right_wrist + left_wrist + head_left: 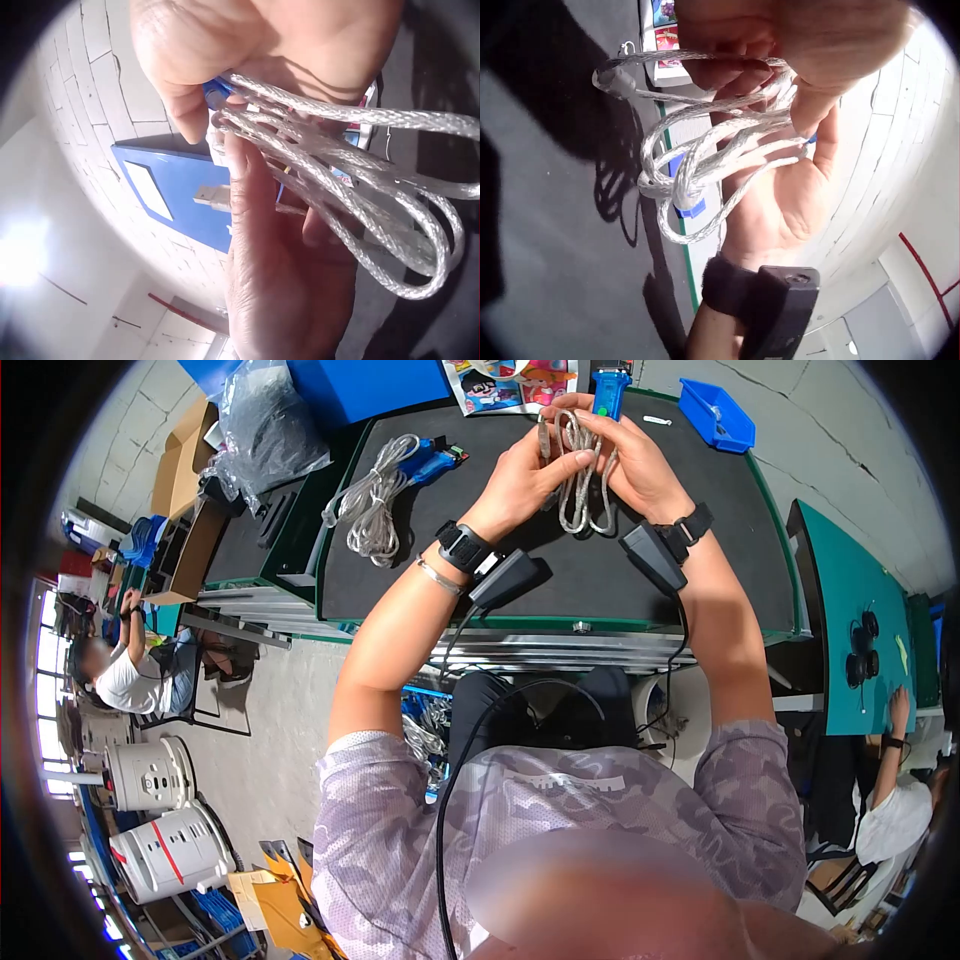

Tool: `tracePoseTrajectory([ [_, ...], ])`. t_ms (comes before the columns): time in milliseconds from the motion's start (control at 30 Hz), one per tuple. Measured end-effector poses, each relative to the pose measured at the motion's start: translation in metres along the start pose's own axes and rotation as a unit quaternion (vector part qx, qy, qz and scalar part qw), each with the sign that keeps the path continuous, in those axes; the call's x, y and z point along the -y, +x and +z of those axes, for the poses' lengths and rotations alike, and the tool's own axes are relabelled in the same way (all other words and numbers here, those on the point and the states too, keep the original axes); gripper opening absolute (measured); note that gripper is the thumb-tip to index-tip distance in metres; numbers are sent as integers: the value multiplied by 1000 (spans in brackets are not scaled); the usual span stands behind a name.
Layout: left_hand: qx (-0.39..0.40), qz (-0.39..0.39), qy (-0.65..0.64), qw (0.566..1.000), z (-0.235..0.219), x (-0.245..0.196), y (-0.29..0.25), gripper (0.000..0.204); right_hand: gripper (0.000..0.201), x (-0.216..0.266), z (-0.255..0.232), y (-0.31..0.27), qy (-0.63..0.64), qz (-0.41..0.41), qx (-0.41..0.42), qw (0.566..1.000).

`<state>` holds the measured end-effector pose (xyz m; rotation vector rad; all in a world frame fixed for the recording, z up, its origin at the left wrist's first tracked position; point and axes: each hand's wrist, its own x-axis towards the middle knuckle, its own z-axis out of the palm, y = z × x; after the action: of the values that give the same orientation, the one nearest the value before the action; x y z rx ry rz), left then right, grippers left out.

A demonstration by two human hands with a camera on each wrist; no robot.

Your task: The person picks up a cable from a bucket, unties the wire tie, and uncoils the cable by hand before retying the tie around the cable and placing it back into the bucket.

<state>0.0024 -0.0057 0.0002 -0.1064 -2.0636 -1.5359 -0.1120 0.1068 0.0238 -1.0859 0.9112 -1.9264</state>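
A clear-sheathed, silvery USB cable [580, 490], gathered in loops, hangs between my two hands over the dark table mat. My left hand [520, 478] grips the loops from the left, its thumb lying across them. From the other side my right hand [645, 468] holds the upper end of the coil, close by the blue connector [608, 398]. The metal USB plug [211, 197] pokes out beside the left hand's thumb in the right wrist view. In the left wrist view the cable loops [697, 157] droop away from the fingers, which partly hide the bundle.
Coiled cables [375, 510] with blue connectors lie on the mat at left. Behind them are a clear plastic bag [262, 430] and a cardboard box [185, 460]. A blue tray [715, 415] stands at back right, a printed packet [515, 388] at back. People sit at either side.
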Motion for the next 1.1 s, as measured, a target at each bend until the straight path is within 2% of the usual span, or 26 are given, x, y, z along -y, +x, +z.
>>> tracePoseTrajectory([
  [33,-2,0,0,1000,-2,-3,-1,25,27,1,-3,0,2,8,18,1000],
  [100,47,-80,-107,990,-7,-8,-2,25,29,1,-9,2,5,7,29,1000],
  [200,58,-103,-169,979,-11,0,4,26,35,4,-11,1,3,-4,52,999],
  [367,2,-143,-197,970,-20,-7,2,34,39,11,-16,3,-3,-27,32,999],
  [533,-1,-120,-155,981,-18,-4,2,39,42,13,-11,3,5,-35,20,999],
  [600,28,-139,-194,971,-15,-1,3,40,41,11,-7,1,6,-23,21,1000],
  [800,71,-113,-249,959,-9,-9,-2,43,37,1,-6,4,-43,-4,25,999],
  [867,106,-61,-140,983,-8,-8,0,47,37,1,2,2,-83,-30,20,996],
  [933,100,-46,-118,987,-6,-8,1,48,41,2,6,0,-115,-25,13,993],
  [1000,93,-61,-107,988,-6,-11,-1,45,45,4,7,0,-19,-19,45,999],
  [1100,78,-66,-89,991,-9,-16,-2,36,49,13,3,0,7,-13,54,998],
])
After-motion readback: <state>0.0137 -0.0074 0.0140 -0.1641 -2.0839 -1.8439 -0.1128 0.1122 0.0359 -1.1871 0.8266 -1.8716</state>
